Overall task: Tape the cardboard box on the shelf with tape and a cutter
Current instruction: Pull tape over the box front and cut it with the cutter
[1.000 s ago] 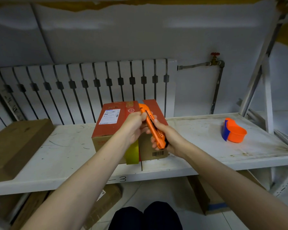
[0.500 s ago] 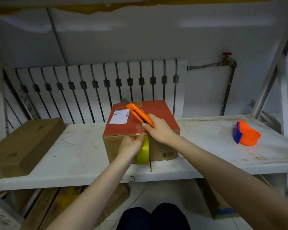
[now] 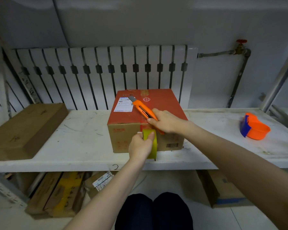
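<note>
Red-topped cardboard box [image 3: 156,112] on shelf [image 3: 83,146] — yellow tape roll [image 3: 152,143] (front face), orange cutter [image 3: 142,108] atop.

The cardboard box [image 3: 146,120] on the shelf [image 3: 76,141] is corrugated paperboard: matt red print on top, plain brown on its front face, with a white paper label [image 3: 124,105] at the top's left side. Glossy tape runs along its centre seam. The cutter [image 3: 143,108] lying across the box top has a smooth orange plastic body and a dull grey metal blade. The tape roll [image 3: 152,143] at the box's front shows a shiny yellow-green film. The shelf under the box is white-painted, scuffed and scratched. Right of the box, a dispenser [image 3: 254,128] is glossy orange and blue plastic. Left of it, a flat carton [image 3: 23,130] is matt brown cardboard.
</note>
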A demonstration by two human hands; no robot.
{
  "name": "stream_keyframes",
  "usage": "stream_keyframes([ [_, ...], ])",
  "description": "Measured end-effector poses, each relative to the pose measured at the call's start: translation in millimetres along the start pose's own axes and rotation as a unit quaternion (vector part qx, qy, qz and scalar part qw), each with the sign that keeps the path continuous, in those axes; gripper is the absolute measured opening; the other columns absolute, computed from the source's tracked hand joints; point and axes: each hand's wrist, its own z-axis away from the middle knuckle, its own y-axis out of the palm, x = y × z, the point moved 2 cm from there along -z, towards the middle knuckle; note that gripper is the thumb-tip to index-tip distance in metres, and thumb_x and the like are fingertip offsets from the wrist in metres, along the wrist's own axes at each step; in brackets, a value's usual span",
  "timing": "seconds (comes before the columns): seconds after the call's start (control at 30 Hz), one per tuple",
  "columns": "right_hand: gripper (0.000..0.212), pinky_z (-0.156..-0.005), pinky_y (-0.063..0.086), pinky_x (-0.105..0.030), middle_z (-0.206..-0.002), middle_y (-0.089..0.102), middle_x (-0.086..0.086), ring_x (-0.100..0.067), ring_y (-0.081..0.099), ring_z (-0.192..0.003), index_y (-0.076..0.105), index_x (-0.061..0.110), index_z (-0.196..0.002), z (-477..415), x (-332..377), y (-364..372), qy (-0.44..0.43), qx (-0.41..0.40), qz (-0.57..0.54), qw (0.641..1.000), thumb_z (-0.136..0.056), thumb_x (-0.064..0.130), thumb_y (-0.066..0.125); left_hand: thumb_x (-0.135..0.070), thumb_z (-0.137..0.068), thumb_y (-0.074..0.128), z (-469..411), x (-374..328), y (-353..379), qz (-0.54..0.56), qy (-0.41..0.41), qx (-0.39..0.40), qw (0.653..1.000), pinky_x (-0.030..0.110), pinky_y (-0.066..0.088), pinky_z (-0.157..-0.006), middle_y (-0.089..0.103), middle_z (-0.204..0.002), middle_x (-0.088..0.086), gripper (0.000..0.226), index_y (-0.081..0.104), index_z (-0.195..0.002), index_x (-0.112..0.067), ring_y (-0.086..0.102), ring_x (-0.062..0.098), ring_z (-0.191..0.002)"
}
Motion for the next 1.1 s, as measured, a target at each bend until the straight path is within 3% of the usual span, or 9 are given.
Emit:
stream_keyframes([
  [0.13, 0.017, -0.051, 0.036, -0.021, -0.073, 0.049, 0.003, -0.01, 0.049, -0.06, 0.039, 0.017, -0.096, -0.5, 3.4, -1.8, 0.002, 0.008, -0.002, 1.0, -0.098, 0.033, 0.043, -0.046, -0.083, 0.062, -1.2, 21.8, 2.1, 0.044, -0.072, 0.004, 0.996, 0.044, 0.05, -0.093, 0.068, -0.097, 0.009, 0.033, 0.063, -0.087, -0.013, 0.064, 0.032, -0.097],
  [0.27, 0.017, -0.051, 0.035, -0.02, -0.073, 0.049, 0.003, -0.01, 0.049, -0.06, 0.038, 0.017, -0.098, 2.1, 3.5, -0.3, 0.0, 0.01, -0.004, 1.0, -0.098, 0.033, 0.043, -0.04, -0.08, 0.07, -6.6, 21.3, 0.6, 0.069, -0.086, -0.005, 0.994, 0.033, 0.045, -0.076, 0.058, -0.072, 0.008, 0.036, 0.051, -0.061, -0.016, 0.059, 0.028, -0.075],
  [0.33, 0.016, -0.051, 0.037, -0.02, -0.073, 0.05, 0.003, -0.01, 0.05, -0.06, 0.038, 0.017, -0.098, 3.0, 3.7, -0.2, -0.002, 0.009, -0.012, 1.0, -0.098, 0.032, 0.043, -0.039, -0.078, 0.072, -7.2, 20.5, 0.0, 0.073, -0.073, -0.004, 0.995, 0.036, 0.051, -0.086, 0.065, -0.083, 0.005, 0.027, 0.065, -0.081, -0.013, 0.063, 0.028, -0.084],
  [0.43, 0.015, -0.051, 0.036, -0.019, -0.075, 0.051, 0.003, -0.009, 0.05, -0.06, 0.037, 0.018, -0.102, 5.4, 2.3, 1.9, -0.004, 0.008, -0.037, 0.999, -0.098, 0.031, 0.043, -0.038, -0.079, 0.071, -7.7, 17.2, -1.2, 0.04, -0.059, 0.0, 0.997, 0.04, 0.048, -0.095, 0.058, -0.103, -0.001, 0.045, 0.055, -0.113, -0.012, 0.057, 0.023, -0.097],
  [0.6, 0.034, -0.054, 0.043, -0.022, -0.081, 0.056, -0.001, -0.013, 0.054, -0.066, 0.038, 0.009, -0.124, 6.8, -2.3, 7.2, 0.004, -0.003, -0.06, 0.998, -0.098, 0.03, 0.044, -0.031, -0.079, 0.071, -13.2, 15.6, -0.5, 0.044, -0.05, 0.016, 0.998, 0.043, 0.05, -0.095, 0.068, -0.104, 0.0, 0.015, 0.062, -0.086, -0.022, 0.063, 0.025, -0.097],
  [0.77, 0.017, -0.054, 0.039, -0.02, -0.076, 0.05, 0.004, -0.01, 0.051, -0.063, 0.038, 0.017, -0.106, 6.2, -3.6, 7.2, 0.0, -0.008, -0.072, 0.997, -0.098, 0.03, 0.045, -0.025, -0.078, 0.072, -16.0, 18.4, 1.2, 0.071, -0.06, 0.009, 0.996, 0.046, 0.052, -0.094, 0.069, -0.094, 0.0, 0.013, 0.06, -0.076, -0.024, 0.065, 0.026, -0.095],
  [0.9, 0.016, -0.055, 0.041, -0.021, -0.083, 0.054, -0.001, -0.012, 0.052, -0.066, 0.038, 0.018, -0.103, 6.4, -5.0, 6.5, -0.007, -0.009, -0.067, 0.998, -0.097, 0.031, 0.046, -0.015, -0.081, 0.069, -14.2, 17.2, 1.2, 0.107, -0.089, 0.011, 0.99, 0.041, 0.055, -0.089, 0.065, -0.07, -0.002, 0.012, 0.062, -0.073, -0.02, 0.064, 0.019, -0.07],
  [1.03, 0.014, -0.058, 0.039, -0.021, -0.088, 0.053, -0.003, -0.011, 0.05, -0.069, 0.039, 0.019, -0.103, 9.2, -5.2, 3.0, -0.005, 0.001, -0.077, 0.997, -0.097, 0.03, 0.046, -0.013, -0.081, 0.067, -12.4, 15.4, 2.5, 0.12, -0.095, 0.0, 0.988, 0.038, 0.056, -0.083, 0.065, -0.07, 0.0, 0.01, 0.063, -0.074, -0.019, 0.063, 0.02, -0.069],
  [1.1, 0.013, -0.057, 0.038, -0.021, -0.085, 0.051, 0.0, -0.009, 0.049, -0.068, 0.039, 0.019, -0.103, 10.9, -3.7, 2.1, -0.008, 0.0, -0.072, 0.997, -0.097, 0.029, 0.046, -0.013, -0.079, 0.066, -12.7, 14.8, 3.1, 0.118, -0.1, -0.008, 0.988, 0.04, 0.055, -0.085, 0.067, -0.077, 0.003, 0.011, 0.064, -0.071, -0.02, 0.065, 0.025, -0.079],
])
